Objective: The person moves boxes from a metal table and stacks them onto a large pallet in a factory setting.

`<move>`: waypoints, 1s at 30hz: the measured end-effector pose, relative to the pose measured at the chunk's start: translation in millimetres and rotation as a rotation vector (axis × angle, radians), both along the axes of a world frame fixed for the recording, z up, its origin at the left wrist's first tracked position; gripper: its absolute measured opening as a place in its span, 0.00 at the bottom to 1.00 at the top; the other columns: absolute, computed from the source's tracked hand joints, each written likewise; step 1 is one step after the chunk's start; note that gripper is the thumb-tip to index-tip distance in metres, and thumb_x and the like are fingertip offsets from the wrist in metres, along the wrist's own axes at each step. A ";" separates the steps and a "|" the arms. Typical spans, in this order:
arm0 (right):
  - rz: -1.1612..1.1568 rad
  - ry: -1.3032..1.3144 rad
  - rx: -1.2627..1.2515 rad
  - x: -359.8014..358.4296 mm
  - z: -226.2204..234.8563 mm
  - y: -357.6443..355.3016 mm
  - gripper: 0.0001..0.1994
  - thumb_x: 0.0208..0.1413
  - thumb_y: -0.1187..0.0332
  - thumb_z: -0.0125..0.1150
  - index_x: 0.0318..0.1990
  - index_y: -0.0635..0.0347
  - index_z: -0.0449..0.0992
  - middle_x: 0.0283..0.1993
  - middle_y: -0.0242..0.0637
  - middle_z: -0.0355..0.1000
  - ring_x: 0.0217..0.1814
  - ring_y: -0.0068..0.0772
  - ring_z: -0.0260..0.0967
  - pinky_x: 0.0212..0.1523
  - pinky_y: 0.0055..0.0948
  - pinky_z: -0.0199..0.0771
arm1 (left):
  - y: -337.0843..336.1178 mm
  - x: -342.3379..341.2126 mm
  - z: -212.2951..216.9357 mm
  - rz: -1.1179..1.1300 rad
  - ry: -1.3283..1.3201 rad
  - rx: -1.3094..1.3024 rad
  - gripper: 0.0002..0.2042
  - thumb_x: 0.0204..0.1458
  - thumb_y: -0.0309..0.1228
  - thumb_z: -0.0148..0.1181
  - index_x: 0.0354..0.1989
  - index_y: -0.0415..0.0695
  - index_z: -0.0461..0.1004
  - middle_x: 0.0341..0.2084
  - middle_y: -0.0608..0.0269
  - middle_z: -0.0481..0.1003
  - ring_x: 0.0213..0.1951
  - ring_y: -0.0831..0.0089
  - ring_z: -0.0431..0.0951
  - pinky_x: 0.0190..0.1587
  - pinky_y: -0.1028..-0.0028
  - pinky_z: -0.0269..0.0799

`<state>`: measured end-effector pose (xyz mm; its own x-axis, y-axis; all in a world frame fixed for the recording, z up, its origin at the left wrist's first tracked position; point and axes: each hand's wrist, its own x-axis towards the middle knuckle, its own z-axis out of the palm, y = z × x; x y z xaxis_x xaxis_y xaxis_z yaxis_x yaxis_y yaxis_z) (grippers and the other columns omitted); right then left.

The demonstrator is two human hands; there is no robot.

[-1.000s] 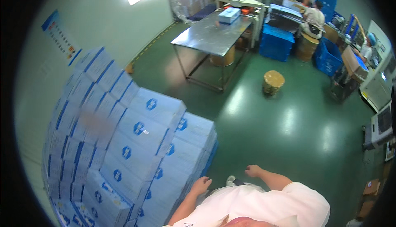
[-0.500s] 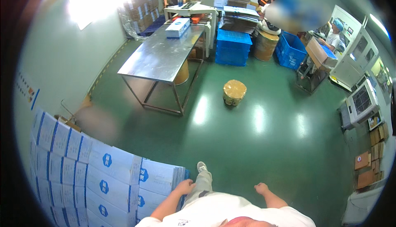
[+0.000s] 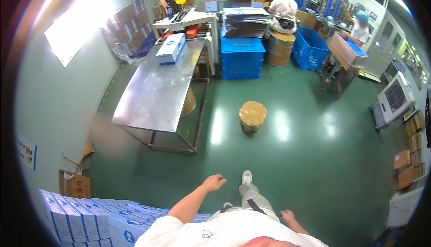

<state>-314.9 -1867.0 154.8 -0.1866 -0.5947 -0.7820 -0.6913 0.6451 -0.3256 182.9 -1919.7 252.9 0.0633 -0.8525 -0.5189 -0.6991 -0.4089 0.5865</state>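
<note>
My left hand [image 3: 214, 183] swings out in front of me above the green floor, fingers loosely bent and thumb a little apart, with nothing in it. Lower and to the right, my right hand [image 3: 287, 215] hangs by my side, fingers curled in, and no object shows in it. Neither hand touches anything. Nearest to my left arm are stacked white and blue cartons [image 3: 121, 222] at the lower left. Ahead stands a metal table [image 3: 155, 87] with one white and blue carton [image 3: 170, 49] lying at its far end, beside a carton-sealing machine [image 3: 193, 20].
A tape-wrapped brown stool [image 3: 252, 114] stands on the floor ahead. Behind it are blue crates [image 3: 242, 58], flattened cartons [image 3: 244, 22] and a cardboard drum [image 3: 281, 49]. Several people work at the back. An air cooler [image 3: 394, 96] stands at the right, near brown boxes [image 3: 406, 175].
I have stepped forward; the table and stool are closer, and the stacked cartons have dropped lower in view. My left hand has swung forward, my right hand back. The person by the machine has an arm out.
</note>
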 end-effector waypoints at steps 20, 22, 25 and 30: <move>0.607 -0.069 -0.497 373.5 6.9 -668.4 0.18 0.51 0.57 0.55 0.38 0.65 0.77 0.39 0.55 0.75 0.46 0.54 0.72 0.47 0.43 0.70 | -89.3 177.4 -63.2 0.886 0.034 0.239 0.21 0.51 0.47 0.54 0.41 0.42 0.79 0.41 0.49 0.77 0.47 0.55 0.75 0.51 0.63 0.68; 0.611 -0.148 -0.498 423.7 5.4 -670.3 0.18 0.52 0.57 0.54 0.37 0.65 0.77 0.38 0.54 0.75 0.44 0.53 0.73 0.46 0.43 0.71 | -79.7 178.7 -78.7 0.841 0.031 0.285 0.21 0.51 0.47 0.54 0.41 0.42 0.79 0.41 0.49 0.77 0.48 0.55 0.75 0.52 0.63 0.68; 0.655 -0.175 -0.471 488.6 -10.9 -679.2 0.17 0.51 0.57 0.54 0.37 0.63 0.77 0.38 0.52 0.76 0.42 0.52 0.74 0.45 0.42 0.72 | -109.0 214.4 -87.7 0.735 0.081 0.278 0.21 0.50 0.48 0.55 0.41 0.43 0.79 0.41 0.50 0.77 0.47 0.56 0.76 0.52 0.63 0.68; 1.268 -0.107 -0.264 571.0 9.8 -628.9 0.18 0.52 0.58 0.58 0.43 0.62 0.77 0.42 0.48 0.76 0.46 0.44 0.73 0.48 0.37 0.71 | -132.2 274.5 -80.5 1.093 0.088 0.178 0.20 0.50 0.47 0.56 0.42 0.43 0.78 0.41 0.52 0.78 0.45 0.57 0.77 0.49 0.63 0.70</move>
